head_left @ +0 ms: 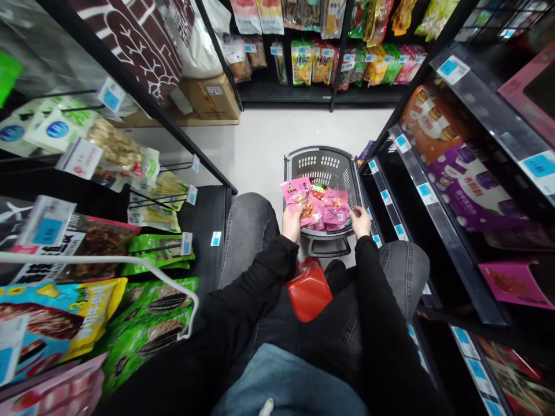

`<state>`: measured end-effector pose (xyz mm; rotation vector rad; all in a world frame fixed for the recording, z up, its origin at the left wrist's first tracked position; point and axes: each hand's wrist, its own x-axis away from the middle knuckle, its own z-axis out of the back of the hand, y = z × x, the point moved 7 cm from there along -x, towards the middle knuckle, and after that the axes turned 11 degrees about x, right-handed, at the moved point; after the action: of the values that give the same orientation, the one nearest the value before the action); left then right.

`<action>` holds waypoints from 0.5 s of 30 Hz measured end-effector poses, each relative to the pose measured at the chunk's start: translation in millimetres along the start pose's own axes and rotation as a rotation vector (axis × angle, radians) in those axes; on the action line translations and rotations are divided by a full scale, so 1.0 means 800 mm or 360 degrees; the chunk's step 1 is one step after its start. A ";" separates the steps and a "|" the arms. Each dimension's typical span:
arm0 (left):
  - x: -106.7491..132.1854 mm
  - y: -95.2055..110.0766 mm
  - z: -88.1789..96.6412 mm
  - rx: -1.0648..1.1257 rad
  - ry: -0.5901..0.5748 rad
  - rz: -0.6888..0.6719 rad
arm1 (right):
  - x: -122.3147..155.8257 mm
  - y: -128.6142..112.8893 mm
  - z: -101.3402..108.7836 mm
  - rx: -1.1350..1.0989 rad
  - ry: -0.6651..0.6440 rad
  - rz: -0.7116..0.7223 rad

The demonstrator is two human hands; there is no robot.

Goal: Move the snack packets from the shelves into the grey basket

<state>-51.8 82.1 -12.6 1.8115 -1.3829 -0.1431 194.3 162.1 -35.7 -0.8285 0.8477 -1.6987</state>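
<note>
"What's in your grip?"
"My left hand (292, 223) pinches a flat, glossy pink packet (298, 197) near its bottom. My right hand (361, 222) is at the edge of another packet (336, 209); I can't tell whether it grips it."
"Where are they?"
"At the near end of the basket (299, 155), grey with slotted walls and rounded corners."
"Farther out?"
"My denim knees (249, 234), a smooth pale floor (262, 138), crinkly green bags (158, 332) left, a boxy purple carton (466, 188) right."
</note>
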 end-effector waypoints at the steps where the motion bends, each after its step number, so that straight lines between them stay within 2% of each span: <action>1: 0.001 0.002 -0.001 0.0019 0.0002 0.0012 | -0.002 0.009 -0.002 0.0019 -0.0001 -0.0055; 4: 0.006 -0.002 -0.009 0.0055 -0.0068 0.0143 | 0.002 0.016 -0.010 0.0003 -0.0065 -0.0083; 7: 0.009 -0.016 -0.016 -0.0005 -0.0219 0.0243 | 0.025 -0.009 -0.019 -0.0075 -0.0201 0.0006; 9: 0.010 -0.025 -0.021 -0.0185 -0.0376 0.0167 | 0.051 -0.036 -0.036 -0.0220 -0.0436 0.0115; 12: 0.020 -0.030 -0.034 -0.0675 -0.0727 -0.0099 | 0.096 -0.077 -0.062 -0.0507 -0.0781 0.0287; 15: 0.034 -0.033 -0.043 -0.1149 -0.0969 -0.0170 | 0.115 -0.085 -0.072 -0.0637 -0.0781 0.0207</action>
<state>-3.1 78.9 2.2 1.2538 -1.3680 -1.1708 90.5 98.2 4.1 -1.3614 0.8812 -1.1479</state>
